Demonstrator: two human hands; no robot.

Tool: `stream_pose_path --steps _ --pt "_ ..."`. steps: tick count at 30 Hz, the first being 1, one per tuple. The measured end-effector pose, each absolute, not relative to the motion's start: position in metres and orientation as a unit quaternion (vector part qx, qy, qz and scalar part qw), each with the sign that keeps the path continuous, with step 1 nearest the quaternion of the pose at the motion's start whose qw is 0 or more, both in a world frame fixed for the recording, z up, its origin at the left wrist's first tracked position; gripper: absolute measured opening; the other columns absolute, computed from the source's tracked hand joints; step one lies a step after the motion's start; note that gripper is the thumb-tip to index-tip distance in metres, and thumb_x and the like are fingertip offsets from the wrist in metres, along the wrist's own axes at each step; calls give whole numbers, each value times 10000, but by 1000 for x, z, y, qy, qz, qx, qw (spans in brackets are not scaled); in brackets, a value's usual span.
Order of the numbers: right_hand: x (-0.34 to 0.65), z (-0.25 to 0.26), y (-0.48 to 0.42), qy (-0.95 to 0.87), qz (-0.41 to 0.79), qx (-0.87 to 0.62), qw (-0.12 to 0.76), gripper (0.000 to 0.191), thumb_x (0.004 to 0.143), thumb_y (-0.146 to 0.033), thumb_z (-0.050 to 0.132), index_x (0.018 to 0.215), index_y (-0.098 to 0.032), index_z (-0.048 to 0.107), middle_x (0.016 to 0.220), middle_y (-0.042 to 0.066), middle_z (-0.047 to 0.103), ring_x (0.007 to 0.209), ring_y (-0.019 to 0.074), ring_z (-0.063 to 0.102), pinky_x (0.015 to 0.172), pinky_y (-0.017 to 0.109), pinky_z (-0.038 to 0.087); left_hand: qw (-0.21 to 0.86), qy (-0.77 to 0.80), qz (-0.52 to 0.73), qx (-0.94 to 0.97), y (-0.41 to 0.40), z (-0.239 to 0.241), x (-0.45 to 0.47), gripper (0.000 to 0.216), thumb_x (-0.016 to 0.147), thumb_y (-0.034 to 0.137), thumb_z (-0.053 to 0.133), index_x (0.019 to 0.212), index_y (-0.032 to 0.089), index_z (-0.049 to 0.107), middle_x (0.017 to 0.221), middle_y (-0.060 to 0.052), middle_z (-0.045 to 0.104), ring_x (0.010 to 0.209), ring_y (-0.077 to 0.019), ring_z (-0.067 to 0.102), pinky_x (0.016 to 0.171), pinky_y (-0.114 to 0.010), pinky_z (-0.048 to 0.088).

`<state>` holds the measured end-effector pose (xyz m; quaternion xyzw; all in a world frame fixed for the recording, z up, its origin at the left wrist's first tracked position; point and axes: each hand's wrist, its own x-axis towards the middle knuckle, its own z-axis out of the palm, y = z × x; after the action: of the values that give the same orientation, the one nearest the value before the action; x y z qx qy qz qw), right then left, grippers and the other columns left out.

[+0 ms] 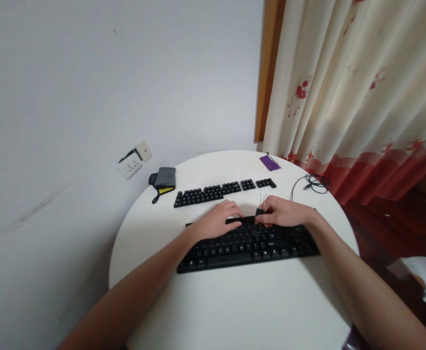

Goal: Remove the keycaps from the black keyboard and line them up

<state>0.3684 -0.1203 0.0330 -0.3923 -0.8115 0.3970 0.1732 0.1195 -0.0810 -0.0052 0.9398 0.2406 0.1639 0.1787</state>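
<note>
A black keyboard (230, 260) lies on the white table in front of me, and part of its upper area looks stripped of keycaps. My left hand (218, 219) rests on the keyboard's upper left part, fingers stretched and thumb apart, holding nothing. Above the right-centre keys, my right hand (280, 211) pinches a keycap puller (259, 214) with a black grip and thin wire ends. Its lower wire end is down at the keys; whether it hooks one I cannot tell. Behind the keyboard, loose black keycaps (201, 195) lie in grouped rows.
The round white table (216, 311) stands against a wall with a socket (130, 165). A grey folded cloth (166, 178) lies at the left edge, a purple packet (270, 162) at the back. A coiled cable (316, 182) sits at right, near the curtain (344, 97).
</note>
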Motion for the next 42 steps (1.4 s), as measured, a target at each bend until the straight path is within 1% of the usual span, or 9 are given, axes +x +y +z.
stream_pose_path --steps 5,10,16,21,23,26,31,36,42 --pt "368 29 -124 -798 443 -386 131 313 801 -377 613 614 -135 679 529 3 617 495 113 518 482 223 388 195 237 165 937 -78 -10 120 170 910 287 560 1049 255 653 1043 -44 643 1034 -200 563 966 -350 423" --pt "364 27 -124 -817 419 -373 133 325 799 -354 612 542 -156 601 471 -47 502 459 83 415 458 220 309 195 233 168 938 -77 -11 120 171 904 253 550 1047 249 643 1021 -42 649 1017 -199 572 948 -347 433" --pt "354 18 -121 -799 451 -360 166 286 863 -354 552 706 -156 688 644 27 681 586 143 606 568 246 458 195 231 162 939 -77 -13 122 184 905 243 529 1054 242 637 1025 -50 644 1013 -203 577 940 -355 443" --pt "350 13 -117 -771 481 -372 192 328 878 -401 549 705 -152 675 609 33 672 573 153 616 566 258 480 200 238 155 938 -76 -12 121 193 893 241 547 1063 250 639 1061 -52 643 1040 -211 568 955 -367 437" --pt "350 14 -114 -765 476 -373 221 351 894 -417 532 717 -148 674 641 37 677 592 145 611 590 259 484 197 235 169 937 -77 -8 119 177 906 253 543 1054 256 640 1055 -42 649 1043 -204 565 965 -366 430" --pt "347 16 -109 -750 428 -392 316 350 910 -420 514 765 -147 679 711 44 687 633 136 602 640 267 487 211 248 224 919 -80 -1 118 185 915 281 552 1085 257 620 1077 -30 646 1029 -184 572 952 -347 439" --pt "334 11 -107 -715 395 -397 419 320 907 -425 524 832 -151 672 769 48 678 682 147 604 677 290 504 232 285 293 883 -85 2 121 211 851 266 651 1052 236 593 1043 -13 646 941 -171 590 842 -304 472" --pt "322 0 -107 -673 413 -413 454 338 919 -450 489 858 -149 631 828 67 679 760 164 638 694 300 538 187 316 326 871 -83 -3 122 197 846 236 652 1022 219 566 994 -23 633 930 -182 586 835 -313 475" --pt "318 -9 -103 -613 463 -454 452 294 907 -428 508 858 -150 587 773 71 701 689 167 681 630 286 550 56 265 238 933 -82 1 120 166 932 234 540 1089 225 594 1088 -44 640 1026 -217 532 928 -382 425"
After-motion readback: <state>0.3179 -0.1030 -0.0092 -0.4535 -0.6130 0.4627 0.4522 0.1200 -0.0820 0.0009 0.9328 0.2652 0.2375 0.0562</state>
